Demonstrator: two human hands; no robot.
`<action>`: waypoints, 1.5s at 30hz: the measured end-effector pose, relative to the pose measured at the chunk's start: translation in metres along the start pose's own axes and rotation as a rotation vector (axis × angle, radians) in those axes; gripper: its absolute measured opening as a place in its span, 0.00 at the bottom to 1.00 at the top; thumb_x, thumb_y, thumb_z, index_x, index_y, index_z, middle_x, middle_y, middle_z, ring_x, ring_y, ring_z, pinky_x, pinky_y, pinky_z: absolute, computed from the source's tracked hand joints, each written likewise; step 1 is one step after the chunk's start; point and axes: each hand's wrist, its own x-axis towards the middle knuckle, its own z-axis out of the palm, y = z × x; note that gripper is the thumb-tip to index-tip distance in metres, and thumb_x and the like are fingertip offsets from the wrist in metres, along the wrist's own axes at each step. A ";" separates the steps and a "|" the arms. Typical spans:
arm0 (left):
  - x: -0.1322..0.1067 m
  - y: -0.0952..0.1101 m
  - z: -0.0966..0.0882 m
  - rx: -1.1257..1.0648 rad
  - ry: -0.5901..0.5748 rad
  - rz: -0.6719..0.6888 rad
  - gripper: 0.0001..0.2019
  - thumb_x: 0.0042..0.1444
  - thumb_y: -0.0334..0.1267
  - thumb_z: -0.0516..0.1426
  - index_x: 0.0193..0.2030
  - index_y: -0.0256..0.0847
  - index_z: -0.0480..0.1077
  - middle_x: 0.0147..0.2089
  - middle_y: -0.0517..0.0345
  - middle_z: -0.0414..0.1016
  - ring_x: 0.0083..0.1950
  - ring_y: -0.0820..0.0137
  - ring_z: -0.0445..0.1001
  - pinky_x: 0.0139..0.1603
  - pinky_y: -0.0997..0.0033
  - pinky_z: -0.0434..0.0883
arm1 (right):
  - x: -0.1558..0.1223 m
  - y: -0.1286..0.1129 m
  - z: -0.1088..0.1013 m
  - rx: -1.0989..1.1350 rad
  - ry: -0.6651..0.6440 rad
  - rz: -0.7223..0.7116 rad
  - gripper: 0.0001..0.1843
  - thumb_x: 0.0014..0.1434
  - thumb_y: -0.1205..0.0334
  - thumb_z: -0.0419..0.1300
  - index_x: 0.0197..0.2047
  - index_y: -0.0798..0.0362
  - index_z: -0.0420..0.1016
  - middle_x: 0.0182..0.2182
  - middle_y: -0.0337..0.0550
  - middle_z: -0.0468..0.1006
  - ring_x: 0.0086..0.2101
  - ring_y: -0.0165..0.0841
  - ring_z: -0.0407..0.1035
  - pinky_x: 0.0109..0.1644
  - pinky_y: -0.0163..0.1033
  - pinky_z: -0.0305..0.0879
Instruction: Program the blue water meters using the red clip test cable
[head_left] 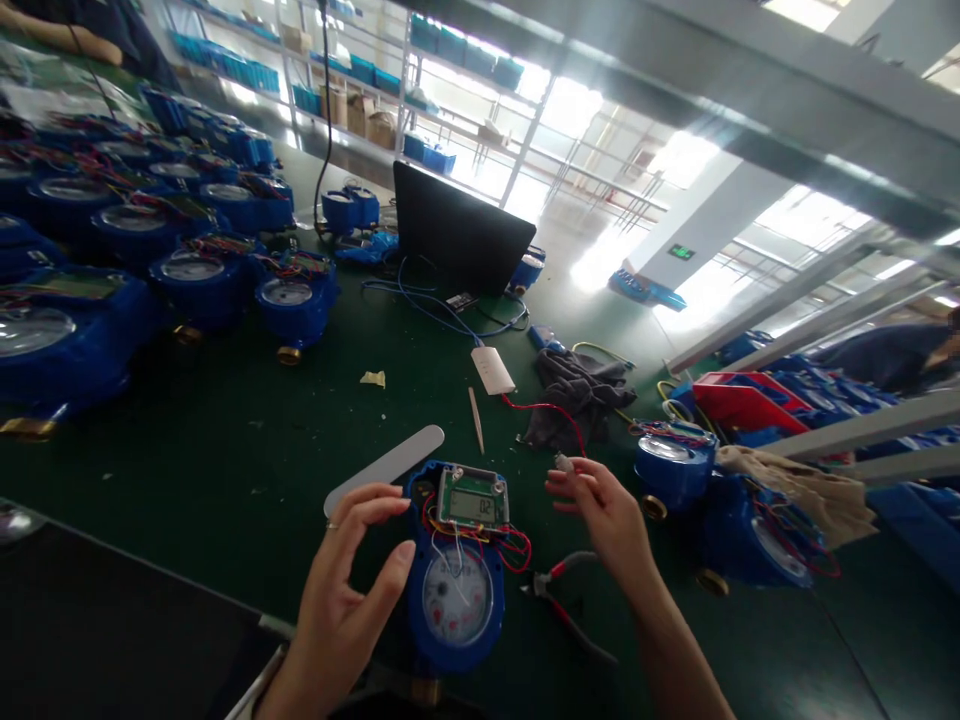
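Observation:
A blue water meter lies in front of me with its top compartment uncovered. Inside that, a green circuit board with a small LCD screen shows digits, and loose red, yellow and white wires spill over the dial. My left hand is beside the meter's left edge, thumb and fingers spread with nothing between them; whether the fingertips touch the housing I cannot tell. To the right of the meter, my right hand pinches a small pale plug. A red cable runs from a white box down to that hand.
Red-handled cutters lie right of the meter. A grey strip, a thin stick and a dark cloth are beyond it. Several blue meters crowd the left; more stand right. A black screen stands behind.

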 end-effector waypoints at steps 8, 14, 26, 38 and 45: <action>0.031 0.003 0.017 -0.105 -0.104 -0.106 0.17 0.62 0.43 0.55 0.57 0.44 0.68 0.62 0.47 0.67 0.64 0.55 0.67 0.63 0.44 0.67 | -0.015 -0.046 -0.013 0.395 0.043 -0.099 0.12 0.56 0.53 0.69 0.42 0.48 0.82 0.33 0.44 0.85 0.33 0.37 0.81 0.34 0.40 0.81; 0.035 0.006 0.025 -0.118 -0.194 -0.195 0.24 0.56 0.42 0.57 0.60 0.41 0.65 0.63 0.46 0.68 0.65 0.53 0.66 0.66 0.41 0.63 | -0.020 -0.073 -0.009 0.222 -0.053 -0.279 0.07 0.63 0.65 0.60 0.43 0.46 0.78 0.31 0.37 0.77 0.27 0.27 0.73 0.29 0.28 0.71; 0.022 0.000 0.033 -0.164 -0.166 -0.242 0.25 0.58 0.36 0.57 0.62 0.59 0.62 0.64 0.65 0.67 0.66 0.63 0.66 0.67 0.58 0.65 | -0.021 -0.089 -0.014 -0.457 -0.372 -0.627 0.10 0.67 0.71 0.55 0.47 0.49 0.70 0.35 0.39 0.71 0.30 0.28 0.71 0.32 0.31 0.68; 0.024 0.013 0.033 -0.197 -0.140 -0.339 0.26 0.55 0.35 0.58 0.61 0.57 0.65 0.64 0.64 0.67 0.66 0.64 0.65 0.68 0.62 0.63 | -0.026 -0.092 -0.015 -0.580 -0.469 -0.638 0.10 0.68 0.70 0.54 0.49 0.49 0.69 0.37 0.45 0.73 0.32 0.32 0.75 0.31 0.32 0.71; 0.023 0.011 0.034 -0.194 -0.148 -0.332 0.27 0.54 0.33 0.57 0.61 0.58 0.64 0.63 0.64 0.66 0.65 0.63 0.65 0.68 0.59 0.62 | -0.028 -0.097 -0.017 -0.624 -0.481 -0.647 0.11 0.68 0.71 0.52 0.50 0.50 0.69 0.36 0.46 0.74 0.31 0.31 0.76 0.29 0.28 0.71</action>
